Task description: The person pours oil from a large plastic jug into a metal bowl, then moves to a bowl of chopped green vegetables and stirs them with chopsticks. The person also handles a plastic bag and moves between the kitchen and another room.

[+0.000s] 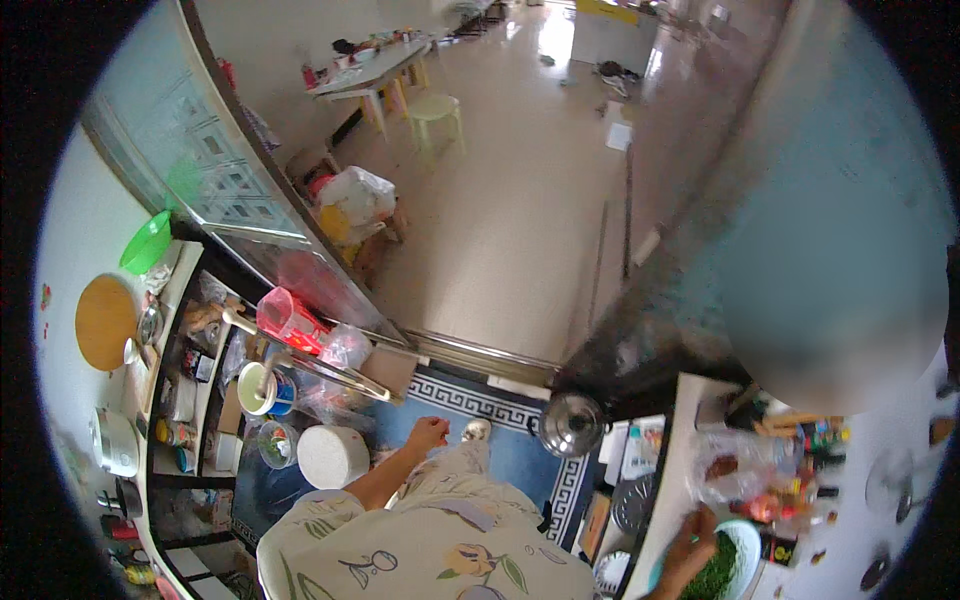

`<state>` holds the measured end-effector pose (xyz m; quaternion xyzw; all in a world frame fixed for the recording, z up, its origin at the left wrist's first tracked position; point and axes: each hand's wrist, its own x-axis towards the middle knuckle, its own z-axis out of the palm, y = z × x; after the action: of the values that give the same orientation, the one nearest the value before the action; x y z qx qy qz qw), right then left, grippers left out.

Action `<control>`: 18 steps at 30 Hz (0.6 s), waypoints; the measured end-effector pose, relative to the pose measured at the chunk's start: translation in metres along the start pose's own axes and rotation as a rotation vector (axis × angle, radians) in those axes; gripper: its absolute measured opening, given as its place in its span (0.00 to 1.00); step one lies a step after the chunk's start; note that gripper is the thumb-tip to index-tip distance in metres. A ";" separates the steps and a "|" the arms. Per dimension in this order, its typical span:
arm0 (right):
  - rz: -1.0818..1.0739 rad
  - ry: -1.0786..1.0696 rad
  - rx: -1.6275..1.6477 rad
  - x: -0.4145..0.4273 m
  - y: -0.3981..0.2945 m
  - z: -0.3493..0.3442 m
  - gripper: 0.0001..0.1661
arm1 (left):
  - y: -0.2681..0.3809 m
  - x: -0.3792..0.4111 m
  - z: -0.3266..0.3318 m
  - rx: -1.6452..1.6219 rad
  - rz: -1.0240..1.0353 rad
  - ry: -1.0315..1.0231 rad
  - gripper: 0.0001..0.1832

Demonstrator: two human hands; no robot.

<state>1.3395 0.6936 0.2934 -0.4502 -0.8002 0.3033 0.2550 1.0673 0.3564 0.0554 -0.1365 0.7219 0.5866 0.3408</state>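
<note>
My left hand (429, 435) hangs in front of my patterned clothes, above the blue mat (517, 457), with its fingers curled. Whether something small is inside it I cannot tell. At the lower right, my right hand (690, 551) is over the near side of a pale blue bowl (742, 547) on the counter (679, 465). Finely cut greens (712, 574) lie in the bowl. The fingertips are too blurred to show whether they grip the rim or hold anything.
Bottles and bags (772, 495) crowd the right counter. A steel pot (574, 425) stands below. Left are a white round stool (333, 456), a bucket (259, 388), a red bin (289, 319) and loaded shelves (202, 360). A door track (480, 352) crosses the floor ahead.
</note>
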 end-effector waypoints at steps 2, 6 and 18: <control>-0.127 -0.250 -0.156 0.017 -0.026 0.077 0.07 | 0.019 0.017 -0.014 0.069 0.079 0.016 0.18; -0.345 -0.553 -0.124 0.039 -0.055 0.224 0.11 | 0.087 0.054 -0.039 0.182 0.170 0.099 0.18; -0.111 -0.917 -0.257 0.182 -0.092 0.452 0.12 | 0.192 0.247 -0.044 0.234 0.355 0.204 0.26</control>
<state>0.8953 0.6994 0.0734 -0.2545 -0.8840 0.3552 -0.1661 0.7581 0.4176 0.0427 -0.0255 0.8283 0.5329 0.1713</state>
